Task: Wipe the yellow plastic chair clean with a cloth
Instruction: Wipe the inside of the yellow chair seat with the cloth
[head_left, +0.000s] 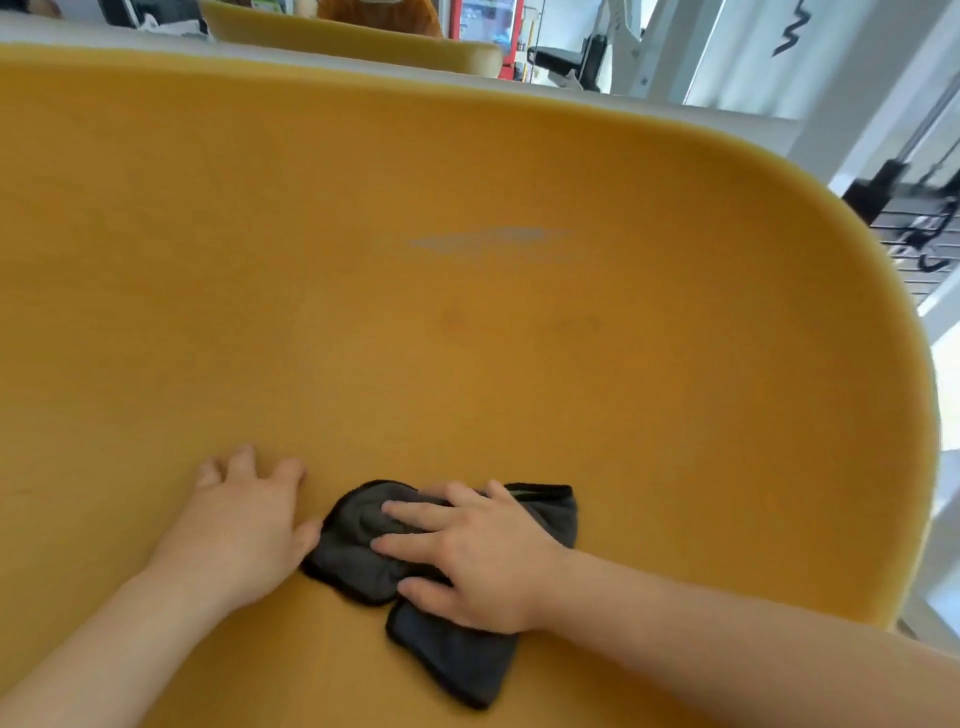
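The yellow plastic chair (467, 338) fills almost the whole view, its curved shell sweeping round from the top edge down the far right. Low in the middle of it lies the cloth (457, 660), a dark grey microfibre piece with a black hem, bunched into folds at one end and flatter at the other.

The right hand (478, 556) is planted on top of the cloth, palm down. Its fingers are spread and nearly straight, pressing the fabric against the plastic rather than curling round it, and the folds gather just ahead of the fingertips.

Just left of the cloth sits the left hand (244, 525), flat on bare plastic with fingers loosely extended. It holds nothing, though its thumb touches the cloth's bunched edge. Both bare forearms run in from the bottom corners.

Well above the cloth, a pale grey streaked mark (488, 241) shows on the shell. It may be worn print, but no letters can be read. Nearer the cloth are two faint dark smudges (452, 319).

Far above the cloth, past the rim, a second yellow chair (363, 41) shows. Right of that stands a red cabinet (485, 21) whose front is too blurred to read. Up and right of the cloth, a white panel carries a black zigzag mark (795, 31), like part of a letter. Black equipment (914, 218) stands beyond the chair's right edge.
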